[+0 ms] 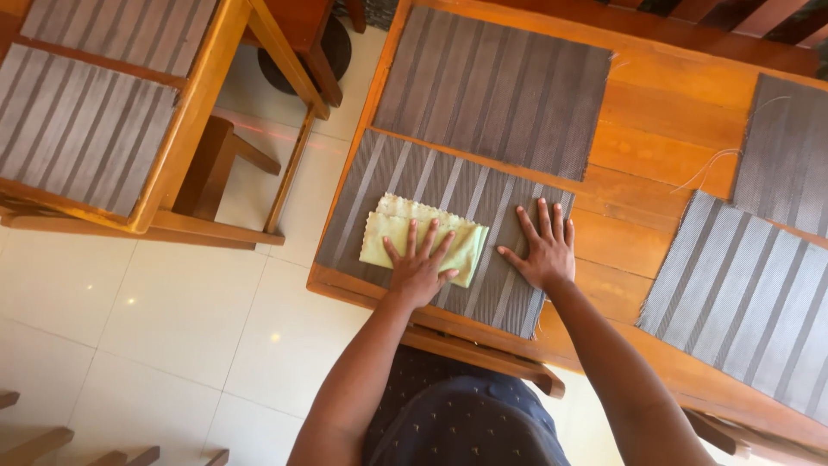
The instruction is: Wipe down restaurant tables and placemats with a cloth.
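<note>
A: While both arms reach forward, where's the left hand [420, 269]?
B: Flat, fingers spread, pressing the folded yellow-green cloth [405, 235] on the near striped placemat [492, 216].
A: Right hand [543, 250]?
B: Palm down, splayed, on the same mat, gripping nothing. Wooden table [655, 147] underneath.

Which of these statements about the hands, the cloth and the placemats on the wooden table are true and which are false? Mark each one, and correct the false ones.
1. The left hand lies flat on a folded yellow-green cloth. True.
2. The right hand grips a cup. False: it rests open, palm down, on the striped grey placemat.
3. The cloth lies on the floor. False: it lies on that placemat.
4. More striped placemats lie on the wooden table. True.
</note>
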